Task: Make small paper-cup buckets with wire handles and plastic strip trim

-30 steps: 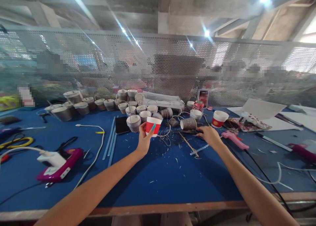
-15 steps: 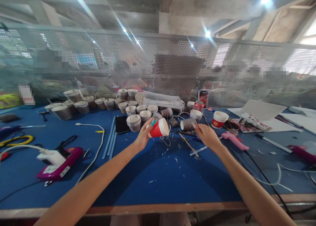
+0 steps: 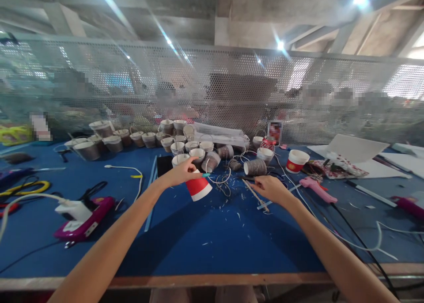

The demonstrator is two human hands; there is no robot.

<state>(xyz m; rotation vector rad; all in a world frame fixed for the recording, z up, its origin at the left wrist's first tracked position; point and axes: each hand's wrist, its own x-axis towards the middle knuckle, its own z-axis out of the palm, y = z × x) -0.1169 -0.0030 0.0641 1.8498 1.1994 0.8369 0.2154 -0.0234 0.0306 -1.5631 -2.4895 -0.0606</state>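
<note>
My left hand (image 3: 181,172) grips a red and white paper cup (image 3: 198,188), tilted with its rim facing down. A small teal patch shows by the fingertips; I cannot make out what it is. To the right, my right hand (image 3: 272,189) has its fingers drawn together beside a dark, slim tool (image 3: 250,178), and whether they hold it is hidden. Just under those fingers lies a thin wooden stick (image 3: 255,193). Behind the right hand a twine-wrapped cup (image 3: 255,167) rests on its side. Loose twine (image 3: 225,184) lies between the hands.
Several grey-brown wrapped cups (image 3: 114,144) with handles stand at the back left. A second red paper cup (image 3: 297,160) and a pink glue gun (image 3: 318,190) are on the right. A purple power strip (image 3: 86,221) with cables sits left. Perforated panels (image 3: 185,91) rise behind the table.
My left hand has moved left and turned the red cup so its rim faces down. My right hand has dropped from the twine-wrapped cup to the dark tool.
</note>
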